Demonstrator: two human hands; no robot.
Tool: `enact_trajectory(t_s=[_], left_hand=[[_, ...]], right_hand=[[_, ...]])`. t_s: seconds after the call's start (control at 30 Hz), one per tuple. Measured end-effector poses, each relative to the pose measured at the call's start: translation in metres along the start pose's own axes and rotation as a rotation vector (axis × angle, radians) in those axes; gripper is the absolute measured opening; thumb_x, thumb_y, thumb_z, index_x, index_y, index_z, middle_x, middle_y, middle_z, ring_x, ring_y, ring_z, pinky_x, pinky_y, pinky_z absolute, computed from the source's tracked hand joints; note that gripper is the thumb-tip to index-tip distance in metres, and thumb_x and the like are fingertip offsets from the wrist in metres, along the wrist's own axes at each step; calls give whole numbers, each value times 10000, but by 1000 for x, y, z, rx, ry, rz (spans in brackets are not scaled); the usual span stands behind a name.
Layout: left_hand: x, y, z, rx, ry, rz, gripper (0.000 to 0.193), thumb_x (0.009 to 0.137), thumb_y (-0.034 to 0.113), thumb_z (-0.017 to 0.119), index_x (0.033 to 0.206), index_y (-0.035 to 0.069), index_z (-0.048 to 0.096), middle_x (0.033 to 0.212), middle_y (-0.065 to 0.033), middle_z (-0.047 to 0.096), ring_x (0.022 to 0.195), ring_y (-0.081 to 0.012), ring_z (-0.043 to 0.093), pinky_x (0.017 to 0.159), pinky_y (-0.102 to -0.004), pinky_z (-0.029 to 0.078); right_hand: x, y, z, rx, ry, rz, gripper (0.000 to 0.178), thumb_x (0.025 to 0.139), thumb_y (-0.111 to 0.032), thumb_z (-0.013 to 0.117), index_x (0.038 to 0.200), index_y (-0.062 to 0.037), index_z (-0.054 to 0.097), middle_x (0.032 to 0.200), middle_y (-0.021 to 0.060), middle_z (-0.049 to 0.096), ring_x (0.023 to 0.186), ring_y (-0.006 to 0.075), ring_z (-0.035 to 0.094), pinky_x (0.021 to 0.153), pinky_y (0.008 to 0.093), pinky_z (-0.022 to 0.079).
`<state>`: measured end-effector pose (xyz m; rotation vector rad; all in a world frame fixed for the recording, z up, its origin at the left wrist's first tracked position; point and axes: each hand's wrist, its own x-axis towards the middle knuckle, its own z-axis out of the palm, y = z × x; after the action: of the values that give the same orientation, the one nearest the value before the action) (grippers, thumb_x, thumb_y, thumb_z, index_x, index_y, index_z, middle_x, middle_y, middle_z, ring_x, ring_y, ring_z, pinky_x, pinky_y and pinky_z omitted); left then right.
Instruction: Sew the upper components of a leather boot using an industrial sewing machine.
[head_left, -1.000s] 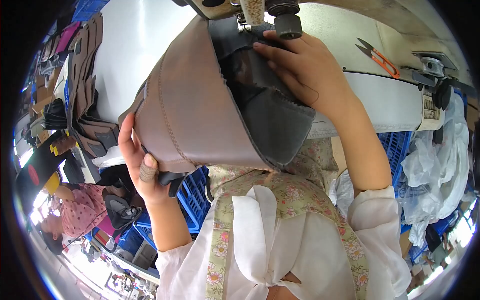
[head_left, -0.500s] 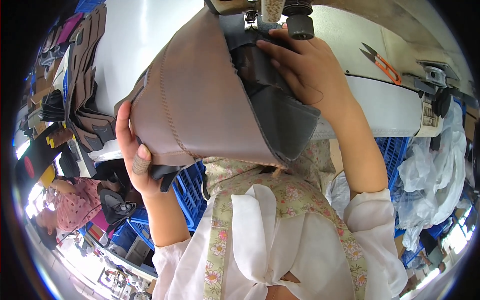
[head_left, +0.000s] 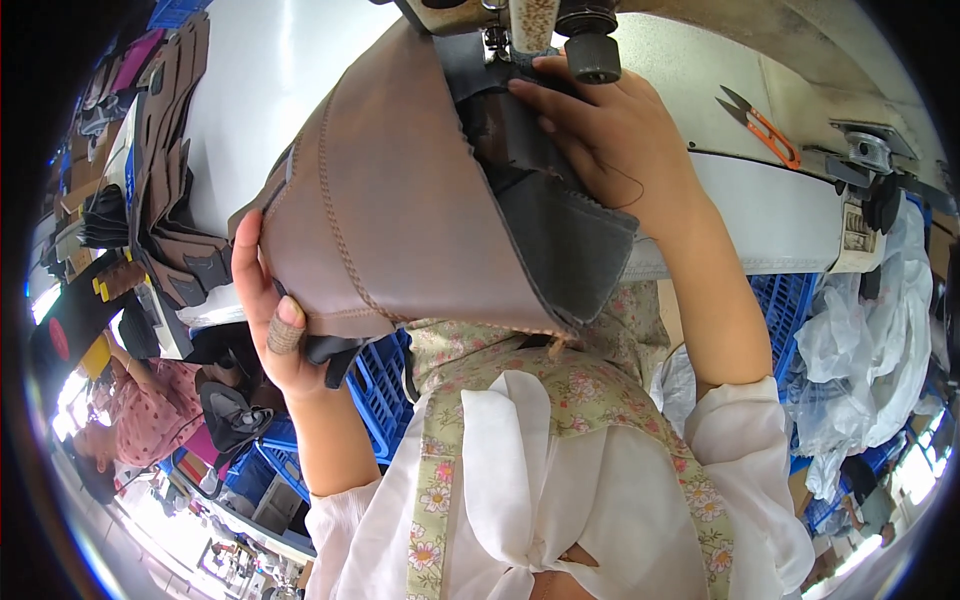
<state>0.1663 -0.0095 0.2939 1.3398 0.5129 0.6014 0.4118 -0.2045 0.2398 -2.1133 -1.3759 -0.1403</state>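
A brown leather boot upper (head_left: 400, 210) with stitched seams and a black lining (head_left: 565, 245) lies across the sewing machine bed. Its far end reaches the presser foot (head_left: 497, 42). My left hand (head_left: 275, 325) grips the upper's left edge, a tan wrap round the thumb; the other fingers go partly behind the leather. Against the black lining, just right of the presser foot, rests my right hand (head_left: 620, 140), its fingers stretched toward the left and apart. A loose dark thread curls over this hand.
Orange-handled thread snips (head_left: 762, 127) lie on the bed at the right. Brown leather pieces (head_left: 165, 160) are stacked at the left. Blue crates (head_left: 385, 385) stand below the table, with clear plastic bags (head_left: 860, 350) at the right. Another person (head_left: 150, 405) sits at the far left.
The boot upper and both hands keep nearly the same place. The whole view has shifted very slightly, and the upper's near edge sits a touch differently.
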Motion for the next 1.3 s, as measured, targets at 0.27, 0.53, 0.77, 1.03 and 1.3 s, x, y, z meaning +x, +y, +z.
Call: enact_trajectory(t_s=[0.27, 0.53, 0.77, 1.03, 1.3], left_hand=[[-3, -3, -2, 40, -3, 8, 910, 808, 349, 736, 1508, 2, 272, 1482, -190, 387, 1373, -293, 396, 1159, -415, 273], [-5, -4, -2, 96, 27, 0, 950, 803, 415, 750, 1511, 8, 264, 1474, -198, 391, 1359, -307, 423, 1144, -409, 322], [-1, -3, 4, 40, 29, -1, 930, 803, 379, 741, 1514, 15, 266, 1483, -195, 384, 1363, -306, 418, 1149, -423, 312], [10, -7, 9, -121, 135, 79, 934, 793, 325, 704, 1532, 7, 229, 1480, -225, 389, 1348, -343, 445, 1135, -464, 342], [20, -4, 6, -308, 57, 49, 834, 849, 272, 604, 1535, -17, 229, 1493, -280, 367, 1369, -373, 420, 1161, -467, 295]], right_hand=[[1, 4, 1, -8, 19, -16, 387, 788, -91, 673, 1167, -161, 705, 1220, 67, 627, 1214, 279, 550, 982, 426, 451], [1, 6, 6, -21, 20, -23, 407, 783, -86, 671, 1180, -171, 699, 1230, 69, 627, 1236, 287, 539, 1003, 430, 445], [-2, 7, 5, 7, 4, -3, 408, 795, -88, 666, 1193, -173, 694, 1276, 73, 618, 1258, 299, 526, 1018, 437, 437], [-1, 1, 4, 25, -17, 28, 427, 779, -65, 650, 1193, -165, 696, 1258, 89, 629, 1233, 320, 544, 1013, 455, 440], [-4, -9, 7, -4, 24, 49, 416, 775, -85, 666, 1185, -150, 696, 1248, 113, 627, 1233, 324, 543, 1010, 463, 440]])
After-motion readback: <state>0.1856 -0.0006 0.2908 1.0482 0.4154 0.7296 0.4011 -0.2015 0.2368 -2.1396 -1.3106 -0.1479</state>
